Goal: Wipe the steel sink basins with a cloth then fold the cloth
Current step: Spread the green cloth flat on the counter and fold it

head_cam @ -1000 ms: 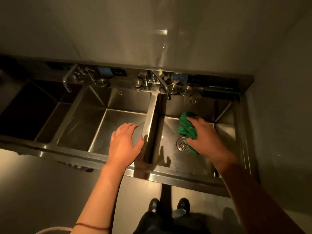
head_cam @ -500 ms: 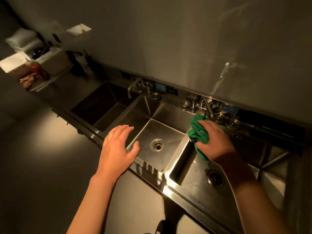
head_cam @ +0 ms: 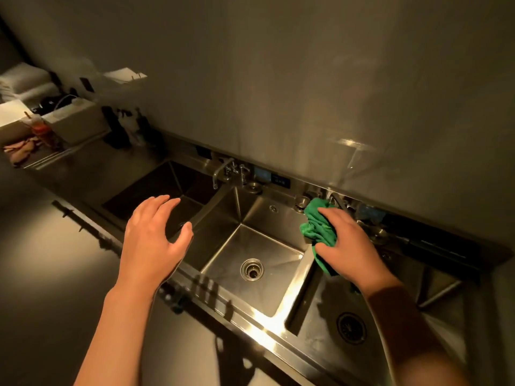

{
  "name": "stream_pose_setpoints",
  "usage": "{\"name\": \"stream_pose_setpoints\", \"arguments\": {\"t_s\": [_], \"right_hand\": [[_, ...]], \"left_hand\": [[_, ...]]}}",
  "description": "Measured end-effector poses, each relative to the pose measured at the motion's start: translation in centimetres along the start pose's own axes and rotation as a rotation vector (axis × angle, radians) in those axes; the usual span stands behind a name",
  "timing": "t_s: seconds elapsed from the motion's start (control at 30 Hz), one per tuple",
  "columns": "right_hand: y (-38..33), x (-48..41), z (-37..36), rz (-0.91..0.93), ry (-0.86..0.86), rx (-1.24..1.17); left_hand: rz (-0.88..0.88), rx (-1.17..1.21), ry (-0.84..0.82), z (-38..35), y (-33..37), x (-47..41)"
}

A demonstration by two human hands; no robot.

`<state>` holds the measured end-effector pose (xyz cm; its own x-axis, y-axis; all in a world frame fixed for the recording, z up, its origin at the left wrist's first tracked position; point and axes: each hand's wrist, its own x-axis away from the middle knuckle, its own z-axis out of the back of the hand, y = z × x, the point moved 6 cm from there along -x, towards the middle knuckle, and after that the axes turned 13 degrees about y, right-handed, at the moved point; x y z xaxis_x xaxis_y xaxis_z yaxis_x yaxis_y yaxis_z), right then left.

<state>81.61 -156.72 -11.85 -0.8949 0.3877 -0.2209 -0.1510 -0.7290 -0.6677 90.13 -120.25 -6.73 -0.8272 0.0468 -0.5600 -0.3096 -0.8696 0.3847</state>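
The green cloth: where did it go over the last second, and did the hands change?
The right hand lifted the green cloth from the right basin floor up to the divider beside the middle basin. The left hand drifted left, hovering. Unchanged: right hand grips the cloth, left hand open.

Three basins in row along wall: left basin [head_cam: 156, 185], middle basin [head_cam: 267, 246], right basin [head_cam: 320, 324]. Drain [head_cam: 252, 270] in middle basin floor. Faucet [head_cam: 223, 171] behind divider between left and middle basins. Cloth [head_cam: 316, 227] held in right hand [head_cam: 345, 243], at rear of divider between middle and right basins. Left hand [head_cam: 154, 240] above front right corner of left basin. Bench [head_cam: 92, 168] at far left, carrying boxes [head_cam: 75, 123].
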Motion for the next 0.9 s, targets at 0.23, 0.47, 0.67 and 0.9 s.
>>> {"name": "stream_pose_setpoints", "arguments": {"t_s": [0.23,0.47,0.67,0.9], "right_hand": [[-9.5,-1.0,-4.2,0.064,0.062,0.089],[-21.9,-3.1,-11.6,0.193,0.078,0.109],[-32.2,-5.4,-17.2,0.337,0.033,0.069],[-40.5,-8.7,-21.8,0.454,0.019,-0.007]], "left_hand": [[-0.017,0.094,0.047,2.9,-8.9,-4.0],[0.024,0.108,0.148,8.6,-20.6,-6.9],[0.13,0.104,0.282,15.3,-28.6,-8.3],[0.151,0.08,0.381,20.1,-33.8,-10.5]]}}
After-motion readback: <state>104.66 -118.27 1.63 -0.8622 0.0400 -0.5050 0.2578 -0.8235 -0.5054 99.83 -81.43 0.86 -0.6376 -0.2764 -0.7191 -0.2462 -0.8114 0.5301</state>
